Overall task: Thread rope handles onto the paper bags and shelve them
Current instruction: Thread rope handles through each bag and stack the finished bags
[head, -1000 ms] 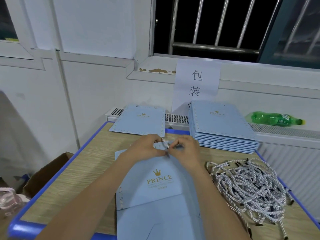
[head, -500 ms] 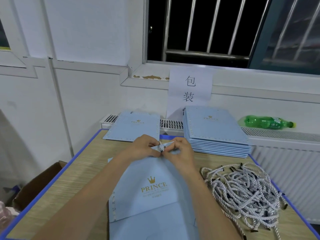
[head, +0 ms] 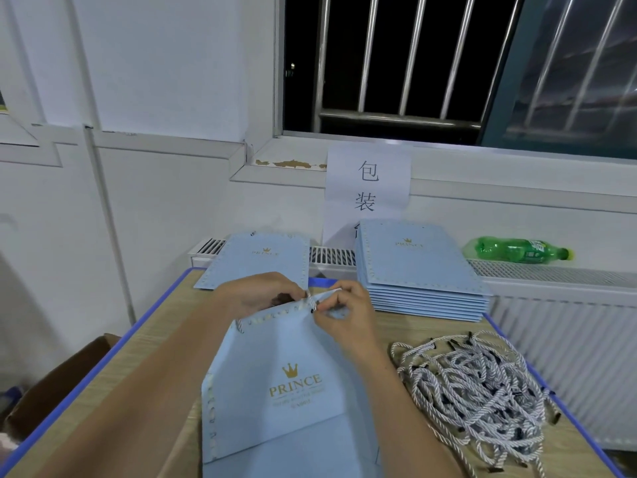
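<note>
In the head view, a light blue paper bag (head: pixel 275 384) lay on the table (head: pixel 113 367) before the person. The left hand (head: pixel 258 294) gripped its top edge, while the right hand (head: pixel 344 310) pinched a rope handle (head: pixel 310 300) at that edge. A rope pile (head: pixel 472 391) lay just right of the bag, with a stack of flat bags (head: pixel 418 270) behind.

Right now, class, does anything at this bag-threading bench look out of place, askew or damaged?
Three things stand out. A green plastic bottle lies on its side on the radiator top, unrelated to the work. Paint is flaking on the window sill, showing brown patches. The rope handles lie in a tangled heap rather than sorted.
</note>
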The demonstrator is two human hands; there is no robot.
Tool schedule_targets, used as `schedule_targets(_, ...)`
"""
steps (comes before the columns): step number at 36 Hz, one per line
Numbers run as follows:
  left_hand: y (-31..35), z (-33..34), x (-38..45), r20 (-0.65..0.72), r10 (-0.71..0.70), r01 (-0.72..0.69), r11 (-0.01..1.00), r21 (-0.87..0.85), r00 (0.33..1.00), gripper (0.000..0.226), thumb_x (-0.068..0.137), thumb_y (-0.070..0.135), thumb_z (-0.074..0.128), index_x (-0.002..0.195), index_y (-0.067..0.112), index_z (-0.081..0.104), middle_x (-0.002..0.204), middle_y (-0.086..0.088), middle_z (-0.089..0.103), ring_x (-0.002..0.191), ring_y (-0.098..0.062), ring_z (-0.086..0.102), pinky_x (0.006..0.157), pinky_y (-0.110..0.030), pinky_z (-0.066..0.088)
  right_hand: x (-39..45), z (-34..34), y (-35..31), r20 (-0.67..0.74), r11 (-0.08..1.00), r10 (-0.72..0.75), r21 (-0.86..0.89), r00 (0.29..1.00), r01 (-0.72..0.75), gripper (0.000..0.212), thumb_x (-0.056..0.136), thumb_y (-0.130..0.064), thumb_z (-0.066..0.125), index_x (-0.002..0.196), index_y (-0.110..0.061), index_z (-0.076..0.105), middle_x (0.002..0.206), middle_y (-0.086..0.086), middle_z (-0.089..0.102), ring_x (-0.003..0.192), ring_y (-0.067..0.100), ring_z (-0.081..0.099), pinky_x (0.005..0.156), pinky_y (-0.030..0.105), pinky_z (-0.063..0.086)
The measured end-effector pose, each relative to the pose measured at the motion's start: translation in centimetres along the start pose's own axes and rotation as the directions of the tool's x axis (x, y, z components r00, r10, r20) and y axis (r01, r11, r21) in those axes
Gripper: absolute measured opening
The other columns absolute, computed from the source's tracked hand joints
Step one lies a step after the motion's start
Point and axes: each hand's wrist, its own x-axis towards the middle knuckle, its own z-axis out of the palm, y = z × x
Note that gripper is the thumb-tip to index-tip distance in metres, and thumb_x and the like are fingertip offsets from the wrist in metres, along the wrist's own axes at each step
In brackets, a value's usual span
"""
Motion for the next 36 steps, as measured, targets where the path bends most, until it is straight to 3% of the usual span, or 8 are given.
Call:
schedule_targets(4,0.2,0.0,0.0,-0.029,-0.023,0.024,0.999,0.025,0.999,0.017,0.082,0.018,0.058,0.083,0.005,0.068,0.089,-0.015,0.057,0.080,-0.023,0.050,0.070,-0.027,0.040,0.0,0.1,0.2,-0.002,1.000,0.007,0.012,1.000,-0.007,0.043,0.068,0.008,0.076,0.061,-0.031,0.059,0.097,-0.013,0.047,0.110,0.024,0.050,0.096,0.032,0.042)
schedule_targets(8,0.1,0.0,-0.1,0.016,-0.059,0.059,0.998,0.021,0.998,0.023,0.090,0.014,0.047,0.088,0.009,0.070,0.095,-0.011,0.062,0.084,-0.020,0.055,0.073,-0.026,0.044,-0.1,0.0,0.0,0.033,1.000,0.017,0.026,0.999,-0.018,0.040,0.070,0.008,0.075,0.063,-0.029,0.060,0.096,-0.011,0.046,0.100,0.013,0.050,0.086,0.013,0.038)
schedule_targets(13,-0.1,-0.4,0.1,0.034,-0.093,0.096,0.993,-0.073,0.995,0.023,0.092,0.020,0.050,0.094,0.011,0.072,0.104,-0.008,0.067,0.095,-0.020,0.059,0.087,-0.030,0.047,-0.1,-0.1,-0.2,0.042,0.998,0.023,0.055,0.999,-0.026,0.039,0.069,0.010,0.075,0.063,-0.026,0.060,0.097,-0.010,0.047,0.097,0.005,0.049,0.079,0.003,0.037)
schedule_targets(20,-0.1,-0.8,0.4,0.134,-0.117,0.133,0.984,-0.117,0.984,0.017,0.092,0.015,0.056,0.091,0.004,0.068,0.086,-0.007,0.070,0.071,-0.015,0.066,0.065,-0.024,0.052,-0.3,-0.3,-0.5,0.077,0.996,0.033,0.080,0.996,-0.039,0.037,0.069,0.011,0.073,0.065,-0.024,0.061,0.098,-0.007,0.048,0.100,0.007,0.049,0.076,0.001,0.035)
schedule_targets(23,-0.3,-1.2,0.3,0.233,-0.091,0.128,0.981,-0.146,0.968,0.030,0.095,0.009,0.048,0.080,0.008,0.074,0.077,-0.005,0.073,0.066,-0.013,0.069,0.059,-0.023,0.055,-0.3,-0.1,-0.7,0.103,0.995,0.022,0.091,0.994,-0.031,0.035,0.069,0.010,0.073,0.066,-0.023,0.061,0.099,-0.003,0.051,0.103,0.010,0.050,0.074,0.002,0.035)
schedule_targets(26,-0.4,-0.9,0.5,0.234,-0.096,0.112,0.992,-0.056,0.968,0.047,0.096,0.002,0.044,0.066,0.015,0.076,0.068,-0.001,0.071,0.056,-0.008,0.067,0.052,-0.019,0.053,-0.2,0.1,-0.7,0.106,0.995,0.006,0.094,0.994,-0.016,0.037,0.068,0.011,0.074,0.065,-0.024,0.061,0.099,0.000,0.053,0.104,0.013,0.052,0.076,0.004,0.036)
schedule_targets(32,-0.2,-0.9,0.6,0.176,-0.114,0.115,0.993,0.003,0.978,0.019,0.094,0.003,0.049,0.088,0.007,0.067,0.071,0.000,0.072,0.059,-0.008,0.067,0.055,-0.019,0.053,-0.1,0.0,-0.3,0.141,0.999,0.036,0.017,0.989,-0.038,0.033,0.069,0.007,0.074,0.066,-0.023,0.061,0.105,0.009,0.056,0.102,0.008,0.049,0.076,0.000,0.033)
schedule_targets(36,0.4,-0.8,0.6,0.129,-0.116,0.107,0.991,0.075,0.985,0.015,0.093,0.003,0.052,0.084,0.005,0.065,0.064,0.003,0.070,0.055,-0.005,0.065,0.051,-0.015,0.050,-0.2,0.0,-0.4,0.152,0.999,0.049,0.000,0.987,-0.050,0.031,0.073,0.004,0.074,0.068,-0.024,0.062,0.109,0.015,0.055,0.101,0.002,0.047,0.076,-0.001,0.033)
